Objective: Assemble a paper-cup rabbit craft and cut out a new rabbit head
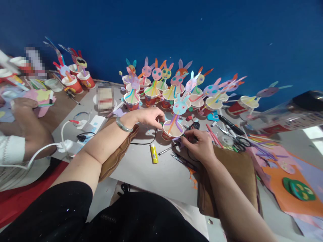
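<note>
A paper cup (168, 135) stands upright in front of me, with a light-blue paper rabbit head (180, 107) on purple and orange strips rising from it. At its left rim is my left hand (150, 117), fingers curved and apart, with nothing visible in them; whether a fingertip touches the cup I cannot tell. My right hand (199, 144) is closed in a pinch beside the cup's right side, and what its fingertips hold is too small to make out. Nearer to me lie a yellow glue stick (153, 154), a pen (167, 149) and dark scissors (183, 162).
Several paper cups with rabbit figures, one a red cup (132, 101), line the blue wall (161, 30). Black-handled scissors (241, 144), coloured paper (285, 181) and a large clear bottle (285, 114) are at right. At left are a power strip (94, 126) and another person's arm (32, 127).
</note>
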A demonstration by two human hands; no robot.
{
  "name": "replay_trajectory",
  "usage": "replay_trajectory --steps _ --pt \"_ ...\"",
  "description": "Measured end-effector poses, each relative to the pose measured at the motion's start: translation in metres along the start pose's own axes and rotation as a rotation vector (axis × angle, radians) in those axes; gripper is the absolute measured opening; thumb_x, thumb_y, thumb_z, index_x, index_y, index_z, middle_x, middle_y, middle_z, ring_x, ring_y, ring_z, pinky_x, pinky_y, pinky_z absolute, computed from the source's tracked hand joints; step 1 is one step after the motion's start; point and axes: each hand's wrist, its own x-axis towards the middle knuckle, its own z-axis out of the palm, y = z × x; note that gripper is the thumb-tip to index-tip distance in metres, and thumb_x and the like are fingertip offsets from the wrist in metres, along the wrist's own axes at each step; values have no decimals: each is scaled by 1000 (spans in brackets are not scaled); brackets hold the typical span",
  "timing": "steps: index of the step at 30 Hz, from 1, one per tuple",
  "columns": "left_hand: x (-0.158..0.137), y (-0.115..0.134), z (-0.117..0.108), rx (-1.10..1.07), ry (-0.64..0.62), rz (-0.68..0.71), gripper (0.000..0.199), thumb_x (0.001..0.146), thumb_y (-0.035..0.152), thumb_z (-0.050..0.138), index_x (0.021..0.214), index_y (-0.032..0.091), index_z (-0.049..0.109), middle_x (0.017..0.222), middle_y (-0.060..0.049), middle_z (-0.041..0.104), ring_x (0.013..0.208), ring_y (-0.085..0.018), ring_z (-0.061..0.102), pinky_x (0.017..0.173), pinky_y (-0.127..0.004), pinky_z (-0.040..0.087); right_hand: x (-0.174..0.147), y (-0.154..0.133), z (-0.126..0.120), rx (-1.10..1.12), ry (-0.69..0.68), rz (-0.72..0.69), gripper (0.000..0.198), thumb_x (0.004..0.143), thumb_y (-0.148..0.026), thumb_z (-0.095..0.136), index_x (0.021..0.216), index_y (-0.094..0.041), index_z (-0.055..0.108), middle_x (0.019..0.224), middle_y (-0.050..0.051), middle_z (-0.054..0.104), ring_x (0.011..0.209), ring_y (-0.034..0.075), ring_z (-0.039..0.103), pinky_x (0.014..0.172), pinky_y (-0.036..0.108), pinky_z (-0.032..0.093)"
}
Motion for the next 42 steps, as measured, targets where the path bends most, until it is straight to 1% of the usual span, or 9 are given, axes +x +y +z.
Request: replay_trajectory --steps 4,6,10,18,23,28,33,38,42 --pt "-1 5 2 -28 22 -5 14 72 25 68 79 14 70 74 -2 70 67 -12 58 65 -26 39 0 1 -1 -18 5 -14 17 82 -38 67 77 -23 68 61 0 67 54 16 58 65 35 49" --pt "-1 6 3 -52 40 7 9 71 22 67 75 14 69 70 0 68 64 -11 56 63 -25 38 0 2 -1 -32 10 -26 16 83 -37 66 78 -23 69 62 1 68 55 17 59 66 36 50" --pt "-1 5 4 -63 46 29 7 69 20 66 73 15 69 66 1 66 62 -10 55 61 -25 36 0 4 -1 -48 19 -39 15 84 -36 65 79 -23 70 64 1 69 57 18 61 67 36 51" --pt "1 1 7 -60 56 70 4 67 17 65 69 15 67 66 1 65 62 -11 55 61 -25 36 0 7 1 -54 44 -53 16 86 -36 65 80 -23 71 65 2 69 59 19 62 68 37 50" --pt "1 0 7 -28 67 63 5 67 20 65 69 16 65 67 1 64 63 -11 54 62 -27 35 -1 10 3 -71 49 -66 17 87 -36 65 80 -23 72 65 3 69 60 19 63 68 37 50" --pt "1 3 6 8 116 33 4 67 19 66 69 16 63 68 0 63 64 -11 53 62 -28 35 -2 8 5 -72 43 -82 17 88 -36 65 80 -22 70 66 3 70 61 19 64 68 37 49" --pt "1 4 4 46 101 31 7 67 19 66 67 16 60 65 1 60 62 -10 48 61 -28 32 -3 6 6 -78 48 -83 16 88 -36 64 82 -22 70 67 2 69 62 19 64 70 37 49" --pt "-1 6 0 56 41 13 6 69 17 64 74 16 62 70 1 62 64 -10 50 63 -27 33 -4 4 8 -126 53 -86 15 88 -35 65 81 -23 70 65 1 68 61 20 63 76 40 49" --pt "-1 6 1 82 42 8 15 69 18 67 84 14 68 79 -2 67 71 -12 55 67 -27 36 -5 3 9 -144 60 -101 15 90 -34 65 82 -23 70 66 2 69 63 20 64 77 39 49"
